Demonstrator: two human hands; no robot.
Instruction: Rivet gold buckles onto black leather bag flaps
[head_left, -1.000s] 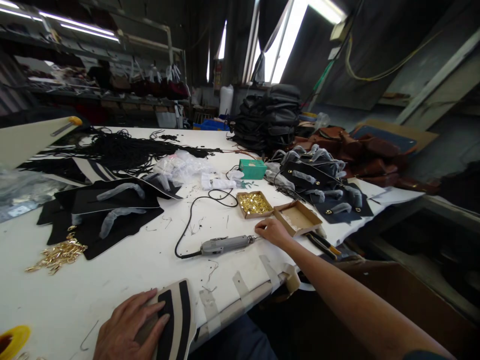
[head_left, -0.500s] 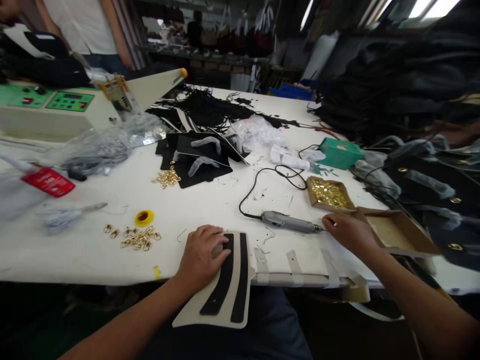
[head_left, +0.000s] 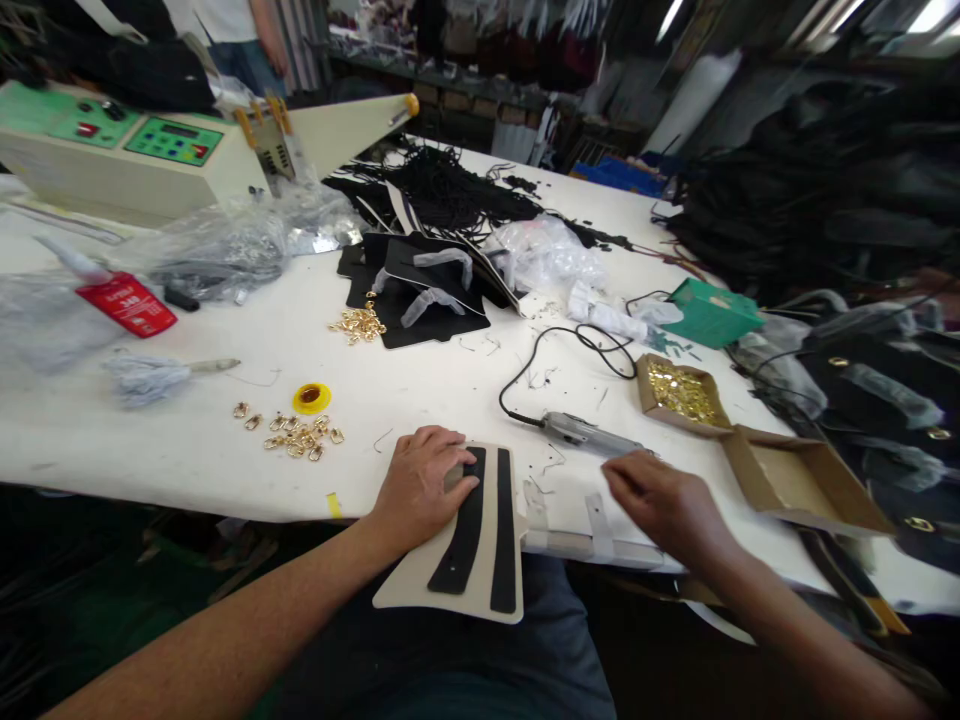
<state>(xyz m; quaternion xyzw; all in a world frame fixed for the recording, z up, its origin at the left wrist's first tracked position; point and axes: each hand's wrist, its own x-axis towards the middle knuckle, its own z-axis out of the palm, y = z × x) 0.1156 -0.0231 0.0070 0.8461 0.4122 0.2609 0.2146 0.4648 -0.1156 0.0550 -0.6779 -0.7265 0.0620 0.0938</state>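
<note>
A cream panel with two black strips (head_left: 504, 540) lies over the table's front edge. On its upper left part rests my left hand (head_left: 426, 482), fingers spread and curved over the left strip. My right hand (head_left: 664, 497) is to the right of the panel, just in front of a grey electric screwdriver (head_left: 581, 432). Its fingers are pinched together; what they hold, if anything, is too small to see. Gold rings and clasps (head_left: 304, 437) lie left of my left hand, beside a yellow roll (head_left: 311, 398).
An open box of gold pieces (head_left: 684, 393) and a cardboard tray (head_left: 806, 475) stand at the right. Farther back are a green box (head_left: 712, 312), black panels (head_left: 427, 290) and plastic wrap. At the left lie a red glue bottle (head_left: 127, 302) and a white brush (head_left: 154, 378).
My right hand has moved left, away from the screwdriver's tip and the boxes, toward the panel. My left hand stays on the panel. The view has shifted.
</note>
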